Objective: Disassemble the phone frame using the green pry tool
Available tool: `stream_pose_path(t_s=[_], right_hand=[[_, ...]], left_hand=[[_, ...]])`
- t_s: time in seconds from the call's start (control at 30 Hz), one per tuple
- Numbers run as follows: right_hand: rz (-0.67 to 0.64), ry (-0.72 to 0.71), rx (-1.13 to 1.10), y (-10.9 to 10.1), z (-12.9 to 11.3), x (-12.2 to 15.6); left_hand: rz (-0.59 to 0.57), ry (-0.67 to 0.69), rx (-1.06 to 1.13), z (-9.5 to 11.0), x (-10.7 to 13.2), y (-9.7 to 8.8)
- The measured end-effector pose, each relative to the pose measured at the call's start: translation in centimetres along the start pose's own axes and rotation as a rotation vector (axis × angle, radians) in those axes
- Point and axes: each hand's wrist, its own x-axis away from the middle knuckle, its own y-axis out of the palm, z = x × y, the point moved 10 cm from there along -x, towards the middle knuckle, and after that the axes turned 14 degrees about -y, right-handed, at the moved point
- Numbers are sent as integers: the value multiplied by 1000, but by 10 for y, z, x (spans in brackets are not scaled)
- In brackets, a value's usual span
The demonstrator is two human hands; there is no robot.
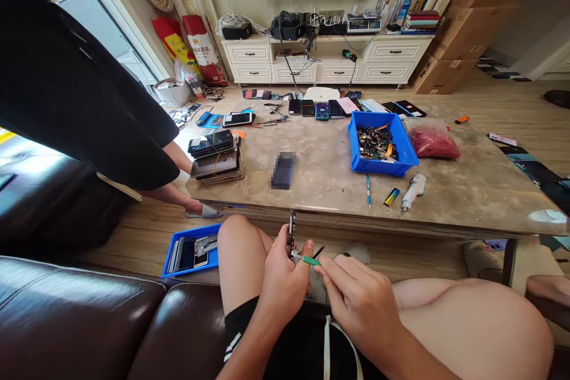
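My left hand [282,273] grips a slim dark phone [291,234] that stands on edge above my knees. My right hand [356,303] pinches a small green-handled tool [310,259] between its fingers. The tool's tip reaches the phone's lower part, close to my left fingers, and the exact contact is hidden. Both hands are over my lap, just in front of the marble-topped table [338,190]. A dark phone with a blurred patch [284,170] lies on the tabletop, out of reach of neither hand's fingers but not touching them.
A person [80,89] stands at the table's left. A blue tray of small parts [383,169] and stacked phones [218,160] sit on the table, with a row of phones [320,108] behind. A blue tray of phones [191,237] lies on the floor to my left.
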Motion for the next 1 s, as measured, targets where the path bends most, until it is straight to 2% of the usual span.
stream_pose_path(t_s=[0.27,0.37,0.47,0.57,0.8,1.0], right_hand=[[28,-58,75,-3,-6,-1],[-55,19,-118,5,7,0],[-226,170,-392,19,24,4],[-300,231,-483,22,30,5],[-97,73,-161,10,16,1],[41,8,-35,3,5,1]], left_hand=[[2,-13,-19,-1,1,-1],[7,-11,-42,-4,1,-1],[12,-12,-65,-8,2,-1],[5,-2,-73,-8,3,2],[-12,13,-56,1,0,2],[-21,-17,-28,-1,-1,2]])
